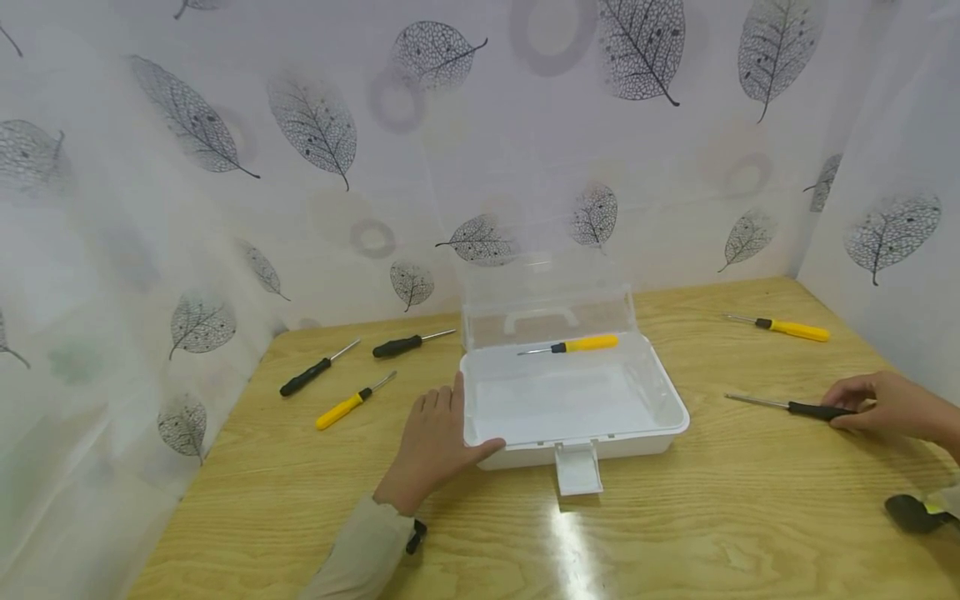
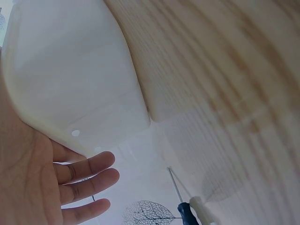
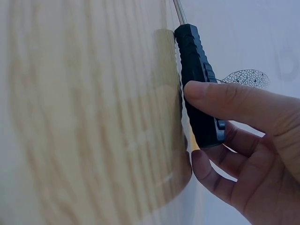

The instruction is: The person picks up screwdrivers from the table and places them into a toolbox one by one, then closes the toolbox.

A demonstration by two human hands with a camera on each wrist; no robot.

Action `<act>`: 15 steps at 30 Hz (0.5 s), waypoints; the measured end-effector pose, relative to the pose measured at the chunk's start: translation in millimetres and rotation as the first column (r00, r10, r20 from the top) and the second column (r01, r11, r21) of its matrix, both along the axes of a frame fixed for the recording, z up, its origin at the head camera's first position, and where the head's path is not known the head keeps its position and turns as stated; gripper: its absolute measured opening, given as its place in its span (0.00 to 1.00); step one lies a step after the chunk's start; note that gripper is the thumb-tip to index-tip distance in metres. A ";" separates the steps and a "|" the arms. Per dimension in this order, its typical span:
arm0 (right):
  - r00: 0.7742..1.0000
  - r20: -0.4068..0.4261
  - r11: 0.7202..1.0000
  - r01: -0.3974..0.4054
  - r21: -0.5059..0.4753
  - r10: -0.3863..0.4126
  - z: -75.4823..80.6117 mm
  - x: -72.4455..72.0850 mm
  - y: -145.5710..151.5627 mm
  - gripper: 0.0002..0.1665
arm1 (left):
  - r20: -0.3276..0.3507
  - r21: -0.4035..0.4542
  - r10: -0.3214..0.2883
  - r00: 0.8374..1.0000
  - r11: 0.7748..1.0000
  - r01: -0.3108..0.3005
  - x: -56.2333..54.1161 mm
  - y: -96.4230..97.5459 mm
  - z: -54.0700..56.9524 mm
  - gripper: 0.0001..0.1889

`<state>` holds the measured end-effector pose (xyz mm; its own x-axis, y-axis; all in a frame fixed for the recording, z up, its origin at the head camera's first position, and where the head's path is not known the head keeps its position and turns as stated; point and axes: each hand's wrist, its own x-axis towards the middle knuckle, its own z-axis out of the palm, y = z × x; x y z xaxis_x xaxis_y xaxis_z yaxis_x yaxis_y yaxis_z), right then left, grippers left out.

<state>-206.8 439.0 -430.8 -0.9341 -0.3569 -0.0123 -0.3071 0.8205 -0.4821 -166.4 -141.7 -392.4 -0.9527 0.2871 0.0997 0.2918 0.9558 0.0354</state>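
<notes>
A white plastic toolbox stands mid-table, its clear lid raised at the back and its front latch hanging down. One yellow-handled screwdriver lies inside along the back. My left hand rests against the box's front left corner, thumb on the front rim; in the left wrist view its fingers extend fairly straight past the box wall. At the right, my right hand pinches the handle of a black screwdriver low over the table. Close up, the thumb presses on that black handle.
Left of the box lie two black screwdrivers and a yellow one. Another yellow screwdriver lies at the back right. A leaf-patterned curtain borders the table's back and sides. A dark object shows by the right sleeve.
</notes>
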 end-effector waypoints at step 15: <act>0.995 0.036 0.994 0.095 0.053 -0.097 1.9 1.9 -3.2 0.08 | -0.007 -0.007 -0.005 1.000 1.000 0.005 0.7 -0.6 -0.7 0.58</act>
<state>-205.0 435.9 -428.9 -0.9624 -0.2637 -0.0646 -0.2081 0.8694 -0.4482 -165.7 -142.3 -393.1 -0.9506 0.2923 0.1045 0.2965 0.9547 0.0262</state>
